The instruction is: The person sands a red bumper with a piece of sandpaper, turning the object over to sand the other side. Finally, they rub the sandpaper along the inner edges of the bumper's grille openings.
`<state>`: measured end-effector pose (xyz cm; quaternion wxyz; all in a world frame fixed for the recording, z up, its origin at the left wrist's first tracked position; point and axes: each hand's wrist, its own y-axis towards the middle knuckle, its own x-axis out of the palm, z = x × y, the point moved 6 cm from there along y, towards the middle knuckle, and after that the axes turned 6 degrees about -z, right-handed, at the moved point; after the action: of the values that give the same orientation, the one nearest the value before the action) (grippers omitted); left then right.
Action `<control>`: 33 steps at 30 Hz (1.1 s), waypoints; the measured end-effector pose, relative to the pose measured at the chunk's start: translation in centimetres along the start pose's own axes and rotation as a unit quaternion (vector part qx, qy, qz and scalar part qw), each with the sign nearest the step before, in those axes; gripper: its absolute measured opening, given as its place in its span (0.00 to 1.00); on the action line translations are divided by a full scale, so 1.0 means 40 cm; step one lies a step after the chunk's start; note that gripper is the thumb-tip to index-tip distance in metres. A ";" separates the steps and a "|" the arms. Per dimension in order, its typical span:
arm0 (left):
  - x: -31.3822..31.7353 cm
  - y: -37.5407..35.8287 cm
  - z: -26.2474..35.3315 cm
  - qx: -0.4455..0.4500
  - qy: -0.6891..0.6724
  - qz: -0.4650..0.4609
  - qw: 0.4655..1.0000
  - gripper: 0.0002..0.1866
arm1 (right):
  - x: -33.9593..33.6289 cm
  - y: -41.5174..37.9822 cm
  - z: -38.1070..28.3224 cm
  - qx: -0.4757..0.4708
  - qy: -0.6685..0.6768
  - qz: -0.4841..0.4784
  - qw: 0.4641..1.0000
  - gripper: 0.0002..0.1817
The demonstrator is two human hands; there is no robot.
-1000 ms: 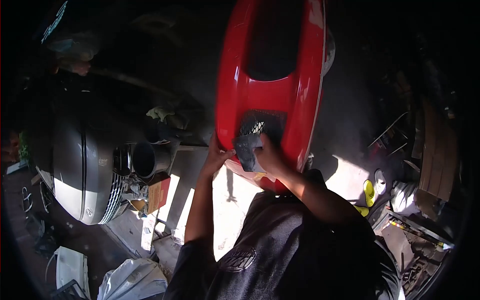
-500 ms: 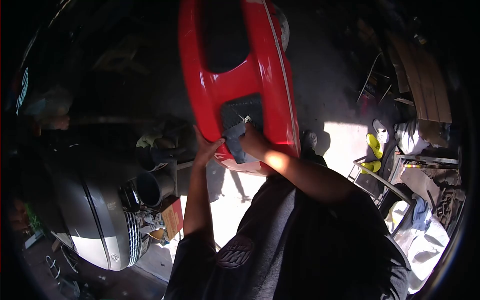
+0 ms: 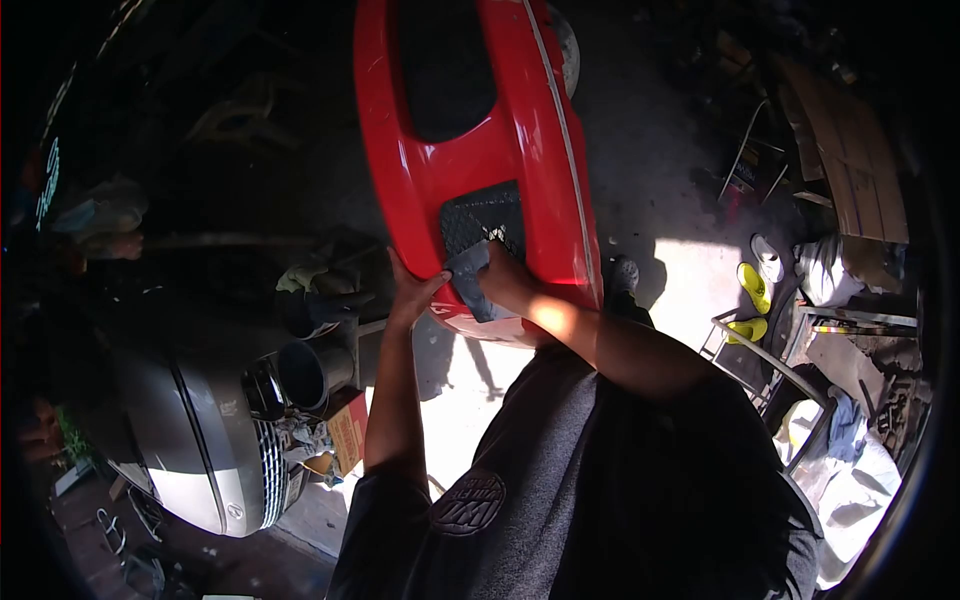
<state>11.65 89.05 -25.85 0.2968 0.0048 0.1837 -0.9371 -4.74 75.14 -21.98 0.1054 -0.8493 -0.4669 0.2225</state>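
A glossy red car bumper [image 3: 468,165] stretches away in front of me, with a large dark opening at its far part and a smaller one near me. Black mesh [image 3: 482,212] shows inside the nearer opening. My left hand [image 3: 412,296] grips the bumper's left edge, its thumb over the rim by a corner of a dark grey sheet [image 3: 466,266]. Closed on that sheet, my right hand [image 3: 510,284] presses it at the opening; its fingertips are partly hidden. The sheet hangs over the opening's near edge.
A silver car's front end [image 3: 200,430] is at the left, beside dark buckets [image 3: 302,376] and a cardboard box [image 3: 347,432]. Yellow clogs [image 3: 752,288], a metal frame [image 3: 770,360] and white sheeting [image 3: 850,490] lie at the right. Cardboard [image 3: 850,160] leans at the far right.
The view has shifted slightly. Both hands keep nearly the same places on the bumper and the grey sheet, with the right hand marginally higher.
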 end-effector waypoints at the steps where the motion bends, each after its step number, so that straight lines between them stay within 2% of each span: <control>1: 0.005 -0.003 0.008 -0.003 -0.007 -0.002 1.000 0.76 | 0.007 0.005 0.018 0.024 0.008 -0.018 1.000 0.22; 3: -0.005 0.007 -0.012 0.011 0.010 0.002 1.000 0.76 | -0.004 -0.005 0.003 0.072 0.024 -0.055 0.996 0.21; 7: 0.019 -0.012 0.033 -0.024 -0.041 -0.009 0.999 0.77 | 0.012 0.017 0.037 0.033 -0.003 -0.046 0.998 0.23; 9: 0.013 0.003 0.010 0.012 0.002 -0.008 1.000 0.76 | 0.006 0.010 0.030 0.030 -0.016 -0.042 0.999 0.21; 11: -0.013 0.020 -0.003 0.044 0.023 0.001 0.999 0.75 | 0.015 0.025 0.038 0.086 0.060 -0.052 0.993 0.22; 14: -0.011 0.023 0.008 0.084 0.023 0.006 0.996 0.72 | 0.073 0.093 0.130 0.003 0.108 -0.046 0.993 0.21; 17: -0.015 0.027 -0.005 0.109 0.068 0.000 0.992 0.69 | -0.001 0.030 -0.003 -0.030 -0.054 0.005 0.998 0.19; 20: -0.023 0.026 -0.017 0.103 0.119 0.011 0.987 0.69 | 0.006 0.048 0.003 -0.049 0.031 -0.032 0.998 0.16; 23: -0.019 0.025 0.010 0.115 0.109 -0.008 0.987 0.71 | -0.003 0.028 -0.019 0.071 0.112 -0.072 0.989 0.15; 25: -0.011 0.017 0.023 0.099 0.075 -0.008 0.992 0.72 | 0.012 0.051 0.023 0.030 0.050 -0.053 0.997 0.16; 29: -0.013 0.019 0.003 0.071 0.081 0.001 0.994 0.74 | -0.019 -0.010 -0.065 -0.030 -0.084 -0.065 0.994 0.17; 33: -0.017 0.018 -0.013 0.063 0.082 -0.009 0.995 0.74 | -0.019 -0.058 -0.110 -0.024 -0.131 -0.082 0.988 0.15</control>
<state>12.55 89.06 -26.52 0.2716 0.0985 0.1480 -0.9458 -4.71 75.89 -17.01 0.0414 -0.7738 -0.5502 0.3112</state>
